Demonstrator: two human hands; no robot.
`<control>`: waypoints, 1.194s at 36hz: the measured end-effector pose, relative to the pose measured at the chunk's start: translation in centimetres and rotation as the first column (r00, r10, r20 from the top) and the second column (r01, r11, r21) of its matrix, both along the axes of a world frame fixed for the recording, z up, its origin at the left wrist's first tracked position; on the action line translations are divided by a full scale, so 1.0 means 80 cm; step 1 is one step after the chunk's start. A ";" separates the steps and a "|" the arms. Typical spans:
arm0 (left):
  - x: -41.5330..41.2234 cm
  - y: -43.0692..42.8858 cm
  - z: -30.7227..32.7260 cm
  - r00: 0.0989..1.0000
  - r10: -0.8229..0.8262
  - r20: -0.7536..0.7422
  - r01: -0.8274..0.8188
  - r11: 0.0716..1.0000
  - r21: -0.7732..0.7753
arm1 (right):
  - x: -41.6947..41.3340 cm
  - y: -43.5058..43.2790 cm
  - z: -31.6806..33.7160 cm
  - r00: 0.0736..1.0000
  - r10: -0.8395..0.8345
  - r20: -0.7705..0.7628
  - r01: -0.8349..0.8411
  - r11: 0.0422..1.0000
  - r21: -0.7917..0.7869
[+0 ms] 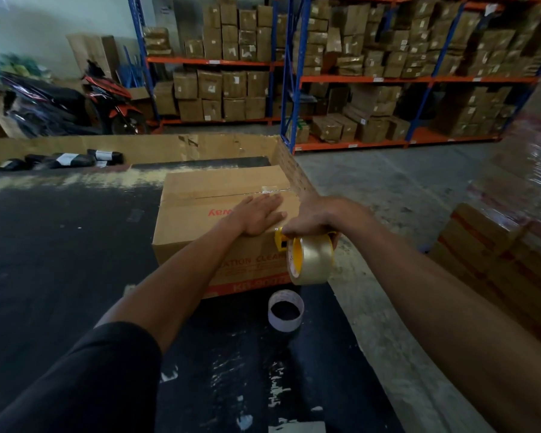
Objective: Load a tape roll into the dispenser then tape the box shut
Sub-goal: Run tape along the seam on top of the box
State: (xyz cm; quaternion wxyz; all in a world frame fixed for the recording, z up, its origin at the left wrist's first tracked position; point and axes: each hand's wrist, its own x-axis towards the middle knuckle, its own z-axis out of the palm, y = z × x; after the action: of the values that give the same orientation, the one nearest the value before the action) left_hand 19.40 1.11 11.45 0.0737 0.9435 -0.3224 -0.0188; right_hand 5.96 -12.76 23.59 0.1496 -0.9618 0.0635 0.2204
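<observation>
We pin the stiff box w/ left hand flat, right hand clamped on the light dispenser, prob best gripped by its handle.

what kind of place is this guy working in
Most likely a warehouse or stockroom. Tall blue-and-orange racking is packed with brown cartons, more wrapped cartons are stacked at the right, and the floor is bare concrete. A parked motorbike suggests a small depot.
</observation>
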 end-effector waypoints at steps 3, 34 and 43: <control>0.000 -0.001 -0.004 1.000 0.004 0.004 -0.004 1.000 -0.001 | 0.006 -0.006 -0.009 1.000 -0.022 -0.009 0.023 0.998 0.061; -0.001 -0.005 -0.002 0.999 0.036 0.008 -0.036 0.999 0.016 | 0.009 -0.009 -0.035 0.999 -0.011 0.043 0.010 0.999 0.035; 0.001 -0.006 -0.005 1.000 0.027 0.014 -0.027 1.000 -0.013 | 0.019 -0.041 -0.052 0.970 -0.002 -0.243 0.033 0.992 0.123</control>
State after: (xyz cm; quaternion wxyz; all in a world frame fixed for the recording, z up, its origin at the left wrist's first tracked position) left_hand 19.52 0.65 11.04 0.0778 0.9475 -0.3101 -0.0090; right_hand 7.48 -16.00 19.40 0.2028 -0.9158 0.0757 0.3383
